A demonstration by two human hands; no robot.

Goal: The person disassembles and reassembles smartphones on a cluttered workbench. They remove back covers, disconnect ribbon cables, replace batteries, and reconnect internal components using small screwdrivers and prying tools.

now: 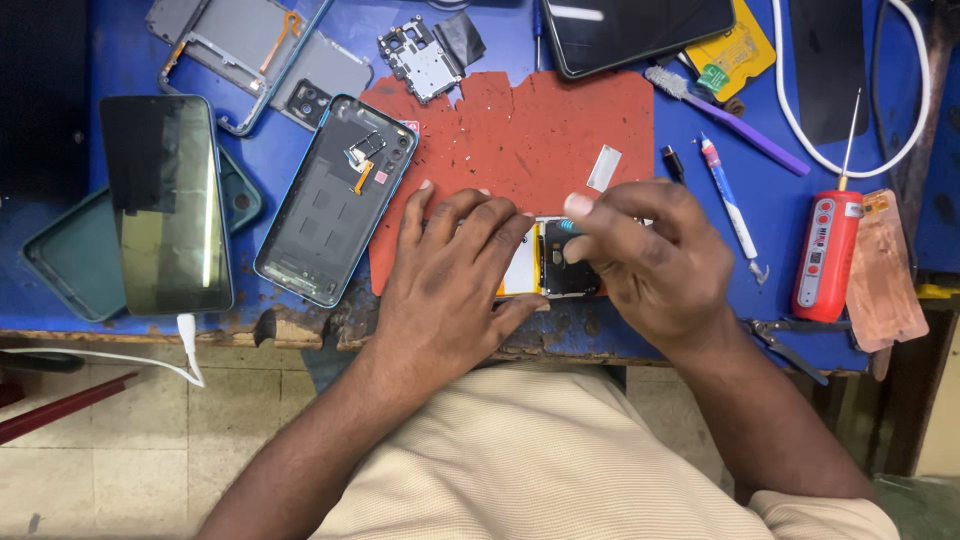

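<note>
An opened phone [548, 262] with its insides showing, white and black parts, lies on a torn red mat [520, 130] near the bench's front edge. My left hand [450, 275] lies flat over its left part, fingers spread and pressing down. My right hand [645, 255] is closed on a thin tool with a blue tip [567, 226], held against the top of the phone's black inner part. Most of the phone is hidden under both hands.
A blue phone back shell [335, 200] lies left of the mat. Further left a phone [165, 205] rests on a teal case. A phone frame [235, 50], metal bracket [420, 60], dark phone [640, 30], purple toothbrush [725, 105], pen [730, 195] and red tool [826, 250] crowd the blue bench [60, 290].
</note>
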